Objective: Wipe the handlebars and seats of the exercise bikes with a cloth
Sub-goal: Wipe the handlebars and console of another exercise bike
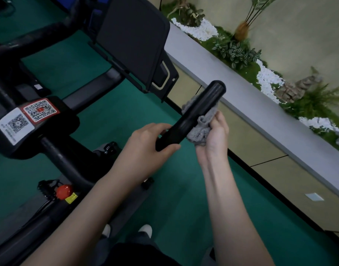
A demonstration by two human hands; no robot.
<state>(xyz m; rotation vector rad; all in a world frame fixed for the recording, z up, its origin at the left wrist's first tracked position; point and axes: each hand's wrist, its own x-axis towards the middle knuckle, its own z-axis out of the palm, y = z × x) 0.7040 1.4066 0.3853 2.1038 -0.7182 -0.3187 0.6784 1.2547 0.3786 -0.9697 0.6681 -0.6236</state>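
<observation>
On handlebar [191,120]: left hand [145,148] grips bar; right hand [214,135] clutches grey cloth [200,129] against it.

The handlebar grip [191,116] at the centre of the frame looks like black rubber or plastic, smooth, with a dull sheen along its length and on its end cap. The cloth [200,131] is grey, soft and matt, knit-like and crumpled into folds. The console panel [132,35] at upper centre is matt black plastic. The QR stickers [40,110] at left look like smooth printed paper with a slight gloss. The red knob [64,191] at lower left is shiny plastic. The green floor [111,112] is matt and finely textured, like carpet. The grey ledge [241,96] at right is smooth and matt; the white pebbles [268,79] beyond it are rough.
</observation>
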